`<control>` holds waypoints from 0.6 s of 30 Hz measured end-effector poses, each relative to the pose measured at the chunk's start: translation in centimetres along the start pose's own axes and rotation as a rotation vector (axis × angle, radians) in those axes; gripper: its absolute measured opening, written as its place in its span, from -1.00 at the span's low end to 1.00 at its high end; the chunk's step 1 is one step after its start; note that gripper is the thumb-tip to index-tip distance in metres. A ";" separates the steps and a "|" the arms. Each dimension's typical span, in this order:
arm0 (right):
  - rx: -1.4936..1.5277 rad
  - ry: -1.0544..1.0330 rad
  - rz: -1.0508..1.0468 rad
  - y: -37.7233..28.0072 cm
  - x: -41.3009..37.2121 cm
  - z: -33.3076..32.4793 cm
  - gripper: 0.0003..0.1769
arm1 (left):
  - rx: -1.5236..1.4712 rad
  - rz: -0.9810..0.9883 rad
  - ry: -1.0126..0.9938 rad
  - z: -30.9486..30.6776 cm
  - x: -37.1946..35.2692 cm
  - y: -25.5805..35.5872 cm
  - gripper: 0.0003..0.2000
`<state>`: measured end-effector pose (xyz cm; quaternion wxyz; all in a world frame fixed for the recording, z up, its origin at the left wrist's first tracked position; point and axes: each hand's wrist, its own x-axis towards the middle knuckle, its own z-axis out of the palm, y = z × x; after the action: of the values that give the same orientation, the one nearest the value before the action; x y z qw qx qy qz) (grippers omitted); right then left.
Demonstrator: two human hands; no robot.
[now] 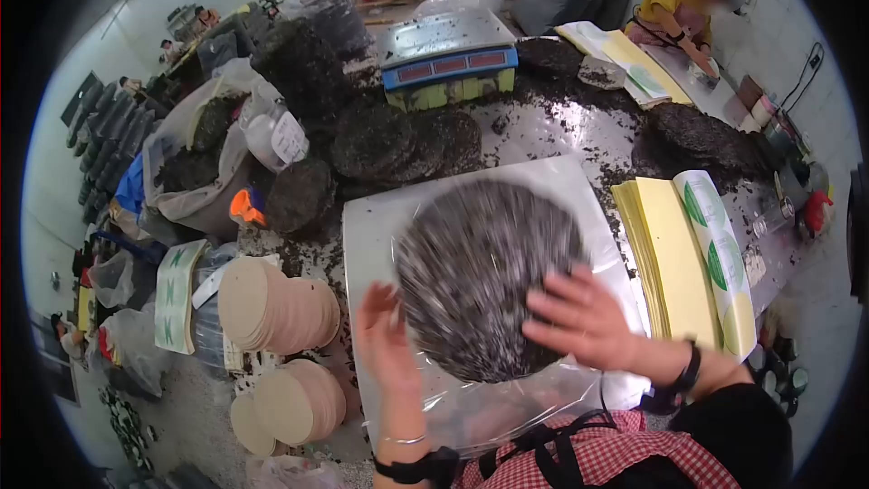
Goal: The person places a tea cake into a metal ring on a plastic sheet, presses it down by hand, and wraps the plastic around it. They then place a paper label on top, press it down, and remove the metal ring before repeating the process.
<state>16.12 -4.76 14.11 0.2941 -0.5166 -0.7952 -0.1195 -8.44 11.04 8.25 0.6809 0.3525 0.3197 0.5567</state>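
A large round dark cake of pressed leaf-like material [489, 276], streaked by motion blur, lies on clear plastic film [471, 412] over a white board [380, 226]. At its left edge is my left hand [387, 335], fingers raised and slightly curved, holding nothing visible. My right hand [584, 319] has its fingers spread over the cake's right side. Whether the fingertips press on the cake is hard to tell.
Behind the board stands a blue scale [450, 68] beside more dark cakes [371, 140]. Round tan discs [272, 305] are stacked at left. Yellow sheets [674, 254] lie at right. A person in yellow [670, 4] works at the far right.
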 end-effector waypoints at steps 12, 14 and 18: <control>0.184 -0.498 0.201 -2.6 -10.4 4.6 -0.42 | 1.658 0.613 -0.981 6.2 -4.2 -5.2 -0.32; 0.244 -0.550 0.195 -2.3 -9.3 3.8 -0.34 | 1.797 0.607 -1.046 4.8 -3.9 -8.6 -0.30; 0.335 -0.358 0.325 -1.2 -9.6 2.9 -0.45 | 1.785 0.554 -1.014 4.0 -3.8 -10.0 -0.26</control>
<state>16.82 -11.08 6.24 0.2455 -0.5945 -0.7498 0.1550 -0.51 5.45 2.27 0.0789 0.9757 0.1999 0.0439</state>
